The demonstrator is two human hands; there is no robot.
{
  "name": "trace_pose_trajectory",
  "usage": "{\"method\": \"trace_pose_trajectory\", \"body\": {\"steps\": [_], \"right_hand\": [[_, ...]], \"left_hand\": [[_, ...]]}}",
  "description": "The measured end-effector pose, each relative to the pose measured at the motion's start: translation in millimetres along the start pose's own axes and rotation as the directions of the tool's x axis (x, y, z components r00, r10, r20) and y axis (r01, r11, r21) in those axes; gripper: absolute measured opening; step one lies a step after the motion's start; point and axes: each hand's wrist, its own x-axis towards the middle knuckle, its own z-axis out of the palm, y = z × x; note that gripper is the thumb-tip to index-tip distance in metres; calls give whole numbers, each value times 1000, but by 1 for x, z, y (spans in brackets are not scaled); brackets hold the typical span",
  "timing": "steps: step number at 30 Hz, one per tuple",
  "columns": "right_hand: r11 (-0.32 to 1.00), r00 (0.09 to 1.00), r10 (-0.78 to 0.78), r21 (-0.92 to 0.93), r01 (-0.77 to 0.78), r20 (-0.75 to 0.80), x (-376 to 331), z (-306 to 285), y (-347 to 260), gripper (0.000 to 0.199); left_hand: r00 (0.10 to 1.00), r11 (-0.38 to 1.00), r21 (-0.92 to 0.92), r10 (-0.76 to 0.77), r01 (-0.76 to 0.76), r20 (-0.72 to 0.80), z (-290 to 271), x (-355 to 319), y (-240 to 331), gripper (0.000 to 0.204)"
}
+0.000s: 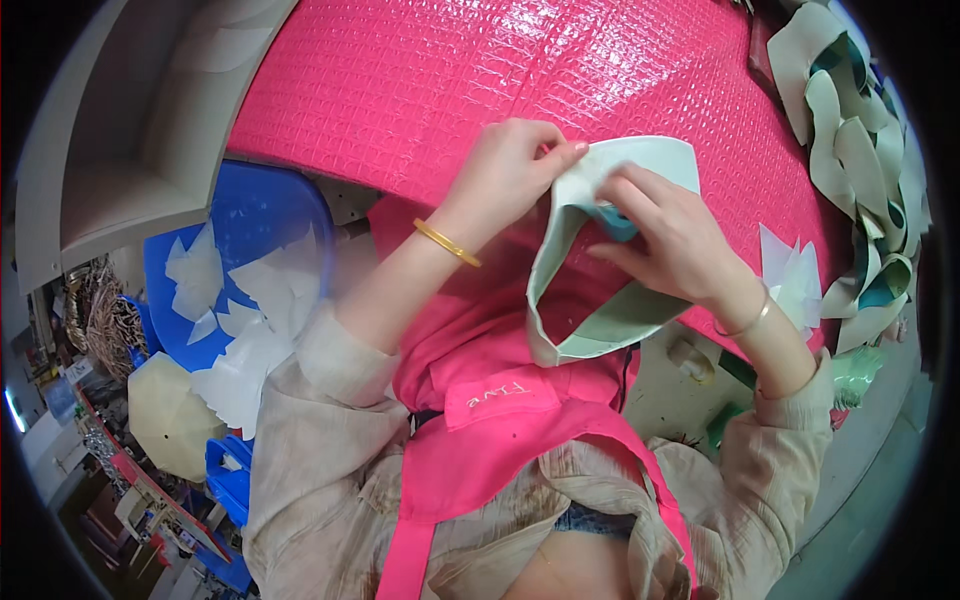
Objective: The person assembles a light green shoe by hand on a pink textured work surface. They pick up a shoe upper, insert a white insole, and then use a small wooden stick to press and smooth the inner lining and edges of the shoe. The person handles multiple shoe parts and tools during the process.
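Note:
A pale, whitish-green looped piece (632,322), which looks like a shoe upper, is held at the table's near edge with its opening toward me. My left hand (505,170) is closed on its far left edge, thumb and index finger pinching the rim. My right hand (675,235) bends over the inner edge, fingers curled and pressed against the piece, a little blurred. A teal-blue patch (614,223) shows beneath those fingers; whether it is lining or a separate object I cannot tell. The right fingertips are partly hidden.
A shiny pink cover lies over the table (400,90). Similar pale uppers (850,165) with teal insides are heaped along the right. White torn sheets (790,275) lie at the table's right edge. At left stands a blue tub (310,195) with white scraps, below a grey box-shaped panel (150,130).

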Motion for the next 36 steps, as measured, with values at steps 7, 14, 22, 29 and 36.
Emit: {"method": "trace_pose_trajectory", "body": {"steps": [7, 14, 22, 29, 36], "right_hand": [[905, 949, -309, -289, 313, 58, -8, 9, 7, 13], [942, 969, -228, -232, 244, 94, -27, -3, -1, 7], [980, 886, 56, 144, -137, 460, 60, -1, 25, 17], [992, 703, 127, -88, -92, 700, 93, -1, 17, 22], [946, 690, 207, -322, 41, 694, 100, 4, 12, 26]], "left_hand": [[996, 991, -121, -53, 62, 77, 6, 1, -13, 16], [995, 997, 52, 69, -65, -78, 10, -10, -4, 17], [774, 725, 271, 588, -633, 235, 12, -98, 2, 25], [922, 772, 543, 386, -330, 11, 37, -102, -2, 36], [950, 655, 707, 303, -267, 78, 45, -78, 12, 31]]}}
